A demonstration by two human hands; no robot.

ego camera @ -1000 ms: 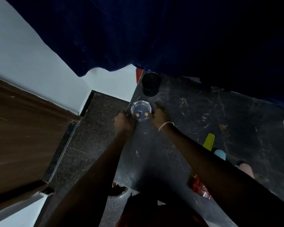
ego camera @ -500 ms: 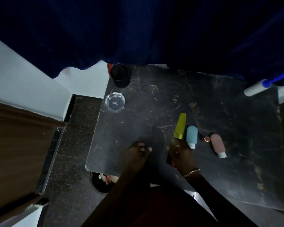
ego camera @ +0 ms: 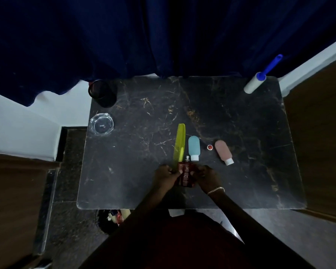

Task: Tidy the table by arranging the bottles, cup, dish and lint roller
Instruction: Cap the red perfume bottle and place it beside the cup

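I see both hands, left hand (ego camera: pixel 166 176) and right hand (ego camera: pixel 207 176), clamped on 1 red rectangular glass bottle (ego camera: pixel 186 175) near the black marble table (ego camera: pixel 136 162) front edge, just below the yellow-green plastic comb (ego camera: pixel 179 143)

Table (ego camera: pixel 136 171) showing dark marble-look top, smooth, faintly glossy, pale veins and scuffs. Dish (ego camera: pixel 101 124) at left edge looking like clear glass. Cup (ego camera: pixel 102 93) at far left corner appearing black, matt. Comb (ego camera: pixel 179 145) looking like yellow-green plastic. Blue bottle (ego camera: pixel 193 147) and pink bottle (ego camera: pixel 223 151) appearing soft matt. Red bottle (ego camera: pixel 186 175) glinting, glossy. Curtain (ego camera: pixel 124 35) hanging as dark blue cloth.
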